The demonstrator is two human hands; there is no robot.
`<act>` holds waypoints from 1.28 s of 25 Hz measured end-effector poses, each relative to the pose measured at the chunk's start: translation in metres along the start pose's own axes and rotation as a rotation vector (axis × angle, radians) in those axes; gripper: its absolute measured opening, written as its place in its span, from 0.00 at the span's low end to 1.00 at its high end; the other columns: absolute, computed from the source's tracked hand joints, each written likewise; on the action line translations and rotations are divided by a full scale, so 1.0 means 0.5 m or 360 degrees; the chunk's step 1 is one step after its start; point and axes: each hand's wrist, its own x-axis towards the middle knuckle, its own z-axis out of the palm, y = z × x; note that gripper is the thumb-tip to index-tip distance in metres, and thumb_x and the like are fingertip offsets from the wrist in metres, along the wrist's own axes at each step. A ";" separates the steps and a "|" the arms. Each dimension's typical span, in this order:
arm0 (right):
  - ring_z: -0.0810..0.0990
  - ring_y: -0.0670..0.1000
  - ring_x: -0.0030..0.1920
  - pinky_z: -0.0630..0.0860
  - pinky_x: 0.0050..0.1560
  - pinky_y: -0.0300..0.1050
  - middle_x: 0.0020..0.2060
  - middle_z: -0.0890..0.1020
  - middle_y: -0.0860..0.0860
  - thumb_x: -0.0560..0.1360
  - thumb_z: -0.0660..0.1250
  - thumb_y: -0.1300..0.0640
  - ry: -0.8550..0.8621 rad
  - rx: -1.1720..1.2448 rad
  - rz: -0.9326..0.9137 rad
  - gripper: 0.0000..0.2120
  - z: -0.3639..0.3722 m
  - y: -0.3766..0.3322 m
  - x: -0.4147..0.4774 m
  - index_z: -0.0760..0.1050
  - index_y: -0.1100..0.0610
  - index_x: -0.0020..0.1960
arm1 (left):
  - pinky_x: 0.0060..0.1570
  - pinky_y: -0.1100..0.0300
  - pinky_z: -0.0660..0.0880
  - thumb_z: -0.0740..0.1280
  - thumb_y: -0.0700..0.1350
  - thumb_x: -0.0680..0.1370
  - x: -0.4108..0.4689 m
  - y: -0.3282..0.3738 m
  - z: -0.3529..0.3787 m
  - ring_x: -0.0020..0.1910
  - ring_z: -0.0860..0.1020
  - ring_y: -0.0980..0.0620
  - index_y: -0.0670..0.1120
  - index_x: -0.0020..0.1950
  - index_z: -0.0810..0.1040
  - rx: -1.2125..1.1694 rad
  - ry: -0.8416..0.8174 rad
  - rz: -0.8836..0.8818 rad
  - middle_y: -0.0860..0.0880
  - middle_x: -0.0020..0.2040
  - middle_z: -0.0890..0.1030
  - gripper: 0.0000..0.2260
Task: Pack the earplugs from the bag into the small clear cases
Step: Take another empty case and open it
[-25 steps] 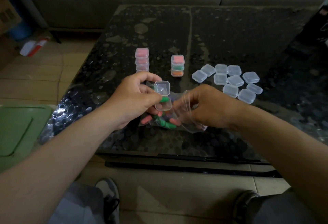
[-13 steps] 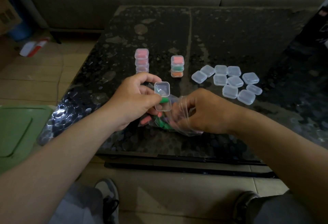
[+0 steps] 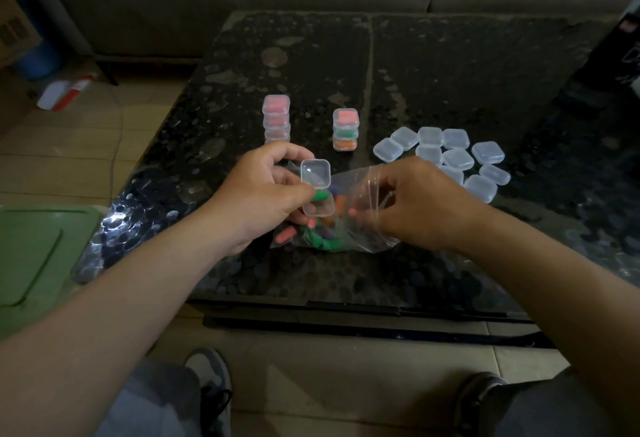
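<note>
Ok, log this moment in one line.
left grip: holds open clear case, green earplug against it | right grip: grips bag | filled cases: stacked behind | empty cases: beside bag

Left grip (image 3: 263,194) and right grip (image 3: 414,202) are curled.

Left hand (image 3: 256,201) holds an open case (image 3: 316,174); right hand (image 3: 415,201) reaches inside bag (image 3: 363,240).

Table (image 3: 450,65): dark speckled top
Middle: taller stack (image 3: 276,117), shorter stack (image 3: 345,130) (filled cases)
Right: empty cases (image 3: 458,159), clustered
Near: bag (image 3: 363,190) of earplugs (image 3: 323,234)
</note>
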 end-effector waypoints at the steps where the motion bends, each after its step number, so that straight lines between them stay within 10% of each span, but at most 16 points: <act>1: 0.83 0.43 0.41 0.83 0.45 0.45 0.40 0.85 0.44 0.73 0.75 0.56 0.0057 -0.0005 -0.0001 0.03 -0.004 -0.002 -0.002 0.84 0.49 0.47 | 0.22 0.58 0.73 0.70 0.32 0.78 0.000 0.001 0.000 0.32 0.84 0.44 0.50 0.56 0.77 0.0010 0.0003 0.0000 0.45 0.35 0.84 0.14; 7: 0.81 0.43 0.41 0.81 0.42 0.40 0.40 0.81 0.44 0.76 0.71 0.56 0.0639 -0.0033 0.0092 0.03 -0.028 -0.006 -0.008 0.79 0.48 0.46 | 0.41 0.42 0.76 0.72 0.33 0.77 -0.003 0.007 0.003 0.31 0.83 0.46 0.48 0.59 0.77 -0.0039 0.0011 -0.0011 0.40 0.38 0.85 0.15; 10: 0.79 0.43 0.40 0.78 0.41 0.37 0.42 0.79 0.45 0.75 0.73 0.57 0.0850 -0.0019 -0.0085 0.04 -0.028 -0.013 -0.015 0.79 0.50 0.46 | 0.33 0.49 0.77 0.72 0.33 0.78 -0.007 0.016 0.004 0.31 0.84 0.46 0.46 0.61 0.77 -0.0062 0.0001 -0.0007 0.44 0.35 0.85 0.15; 32: 0.80 0.43 0.42 0.78 0.43 0.35 0.43 0.84 0.46 0.73 0.75 0.63 0.0581 -0.0114 -0.0555 0.07 0.021 -0.009 -0.017 0.86 0.54 0.49 | 0.37 0.49 0.82 0.74 0.34 0.76 -0.032 0.043 0.019 0.37 0.87 0.42 0.48 0.61 0.77 -0.0362 -0.0045 0.0043 0.41 0.40 0.87 0.17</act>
